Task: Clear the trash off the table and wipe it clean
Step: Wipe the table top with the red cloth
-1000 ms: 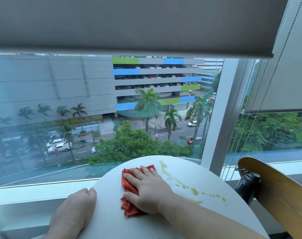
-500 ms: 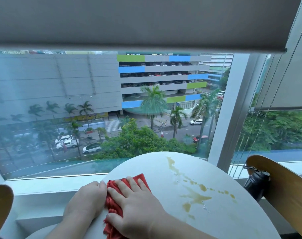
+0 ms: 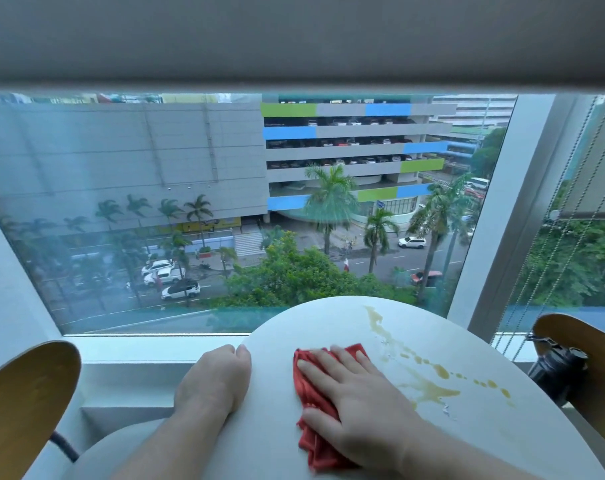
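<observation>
A round white table (image 3: pixel 328 317) stands against the window. My right hand (image 3: pixel 356 400) lies flat with straight fingers on a crumpled red cloth (image 3: pixel 311 403) and presses it to the tabletop. A yellowish spill (image 3: pixel 429 389) runs in streaks and drops across the table to the right of the cloth. My left hand (image 3: pixel 214 379) grips the table's left rim, thumb on top and fingers curled over the edge.
Two wooden chair backs flank the table, one at the left (image 3: pixel 24 393) and one at the right (image 3: pixel 585 362). A black object (image 3: pixel 557 372) hangs on the right chair. A white window sill (image 3: pixel 138 351) runs behind; blind cords (image 3: pixel 550 271) hang at the right.
My right hand has slid the red cloth from beside my left hand rightward, toward the spill. The view has tilted down a little, showing both chair backs.
</observation>
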